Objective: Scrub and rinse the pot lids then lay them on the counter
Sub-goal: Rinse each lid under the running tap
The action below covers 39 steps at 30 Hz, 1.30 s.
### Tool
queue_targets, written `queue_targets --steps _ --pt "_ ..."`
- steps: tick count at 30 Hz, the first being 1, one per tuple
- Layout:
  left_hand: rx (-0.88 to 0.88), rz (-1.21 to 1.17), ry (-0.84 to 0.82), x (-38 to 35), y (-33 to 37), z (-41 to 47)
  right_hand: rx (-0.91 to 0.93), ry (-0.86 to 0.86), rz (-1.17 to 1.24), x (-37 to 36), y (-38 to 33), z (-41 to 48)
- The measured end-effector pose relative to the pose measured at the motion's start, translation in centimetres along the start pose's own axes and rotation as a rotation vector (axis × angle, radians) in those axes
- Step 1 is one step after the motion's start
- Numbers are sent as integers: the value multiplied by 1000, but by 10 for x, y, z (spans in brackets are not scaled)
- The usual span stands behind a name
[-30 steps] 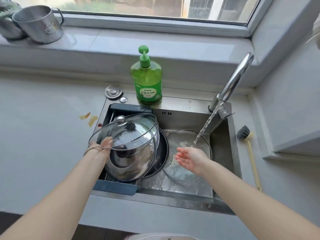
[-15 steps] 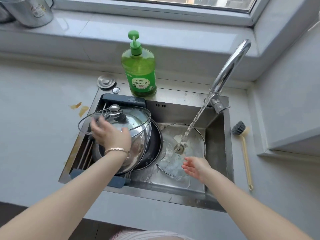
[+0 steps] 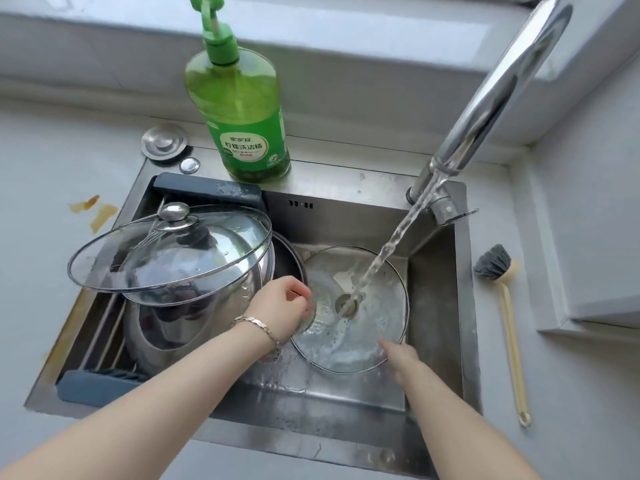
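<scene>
Single view: head-worn, wide-angle. Faces forward and steeply down into the sink (image 3: 346, 185), close range. The faucet (image 3: 502, 81) looms near at upper right; window ledge (image 3: 346, 26) cuts the top edge.

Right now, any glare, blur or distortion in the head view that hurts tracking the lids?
Head view: wide-angle bowing bends the curved chrome tap and green plastic soap bottle toward the top edge; daylight glare streaks the domed glass lid with steel knob; running water hazes the round flat glass lid in the sink; mild softness, no strong motion blur.
</scene>
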<state>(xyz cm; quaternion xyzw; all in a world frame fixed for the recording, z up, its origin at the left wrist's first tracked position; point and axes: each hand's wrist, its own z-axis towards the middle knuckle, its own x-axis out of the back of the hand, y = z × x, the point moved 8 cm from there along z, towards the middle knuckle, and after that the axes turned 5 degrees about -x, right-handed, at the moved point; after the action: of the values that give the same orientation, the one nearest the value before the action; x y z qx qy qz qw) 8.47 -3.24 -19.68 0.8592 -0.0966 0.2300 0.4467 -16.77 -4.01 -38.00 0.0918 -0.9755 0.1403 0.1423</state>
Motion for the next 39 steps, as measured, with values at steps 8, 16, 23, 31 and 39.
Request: queue_targets --steps 8,16,23,31,39 --pt "126 -180 42 2 -20 -10 193 23 -41 9 -20 -24" --pt "186 -211 -96 3 4 -32 426 156 -140 66 -60 -113" --pt "148 69 -188 16 17 -46 452 -33 22 121 -61 -191" --pt "226 -296 16 72 57 -41 211 -436 373 92 -8 -203" --pt "30 -162 104 113 87 -44 175 -616 515 31 0 -195"
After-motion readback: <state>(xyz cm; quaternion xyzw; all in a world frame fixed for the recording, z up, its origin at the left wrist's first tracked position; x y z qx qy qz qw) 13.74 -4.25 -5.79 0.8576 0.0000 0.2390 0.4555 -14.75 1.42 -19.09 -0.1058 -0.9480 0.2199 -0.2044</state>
